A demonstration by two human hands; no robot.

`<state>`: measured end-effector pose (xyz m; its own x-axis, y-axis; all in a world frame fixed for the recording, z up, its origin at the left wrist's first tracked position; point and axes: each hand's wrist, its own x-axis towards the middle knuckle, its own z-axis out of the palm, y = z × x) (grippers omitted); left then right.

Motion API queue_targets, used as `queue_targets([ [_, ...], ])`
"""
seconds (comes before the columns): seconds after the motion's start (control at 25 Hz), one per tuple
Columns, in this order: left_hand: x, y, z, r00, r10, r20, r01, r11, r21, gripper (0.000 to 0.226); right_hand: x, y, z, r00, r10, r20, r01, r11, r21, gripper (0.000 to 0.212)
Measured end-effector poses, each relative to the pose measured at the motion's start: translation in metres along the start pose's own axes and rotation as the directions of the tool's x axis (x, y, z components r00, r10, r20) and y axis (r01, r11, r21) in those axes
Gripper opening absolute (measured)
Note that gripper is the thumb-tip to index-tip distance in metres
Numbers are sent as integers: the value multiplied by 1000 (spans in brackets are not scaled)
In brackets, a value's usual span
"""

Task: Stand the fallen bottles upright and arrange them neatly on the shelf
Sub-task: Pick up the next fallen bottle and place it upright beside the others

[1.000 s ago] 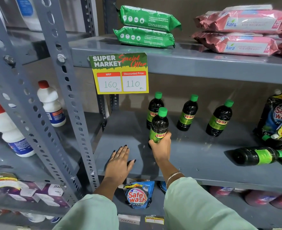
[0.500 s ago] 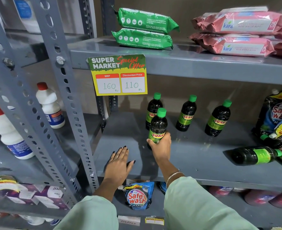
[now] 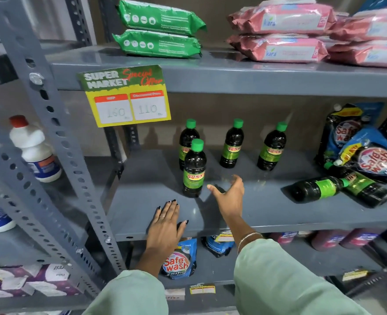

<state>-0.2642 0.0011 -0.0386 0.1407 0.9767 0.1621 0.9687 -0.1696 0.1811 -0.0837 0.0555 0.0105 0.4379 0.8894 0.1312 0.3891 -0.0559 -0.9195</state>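
Note:
On the grey middle shelf (image 3: 267, 214) a dark bottle with a green cap and label (image 3: 194, 169) stands upright near the front. Three like it stand in a row behind: left (image 3: 186, 138), middle (image 3: 231, 145), right (image 3: 272, 148). Two more lie on their sides at the right, one in front (image 3: 317, 188), one behind it (image 3: 365, 189). My right hand (image 3: 230, 196) hovers open just right of the front bottle, apart from it. My left hand (image 3: 166, 223) rests flat on the shelf's front edge, fingers spread.
Safe Wash pouches (image 3: 370, 155) lean at the shelf's right end, against the fallen bottles. A price sign (image 3: 126, 96) hangs from the upper shelf. Green packs (image 3: 158, 30) and pink packs (image 3: 281, 32) lie above. White bottles (image 3: 34, 151) stand on the left rack behind a perforated post (image 3: 58, 155).
My right hand has let go of the front bottle, which now stands on the shelf, and has moved right and opened. My left hand has stayed put.

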Motion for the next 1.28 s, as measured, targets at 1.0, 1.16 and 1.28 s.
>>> queue_targets([
  [1.0, 13, 87, 18, 996, -87, -33, 85, 995, -48, 74, 141, 82, -205, 871, 438, -222, -449, 893, -1, 45],
  [1.16, 13, 87, 16, 995, -90, -45, 89, 996, -30, 70, 130, 72, -201, 816, 519, -254, -506, 854, 120, 53],
  [1.28, 14, 86, 19, 994, -84, -69, 83, 996, -22, 61, 129, 47, -190, 698, 621, -356, -576, 783, 236, 72],
])
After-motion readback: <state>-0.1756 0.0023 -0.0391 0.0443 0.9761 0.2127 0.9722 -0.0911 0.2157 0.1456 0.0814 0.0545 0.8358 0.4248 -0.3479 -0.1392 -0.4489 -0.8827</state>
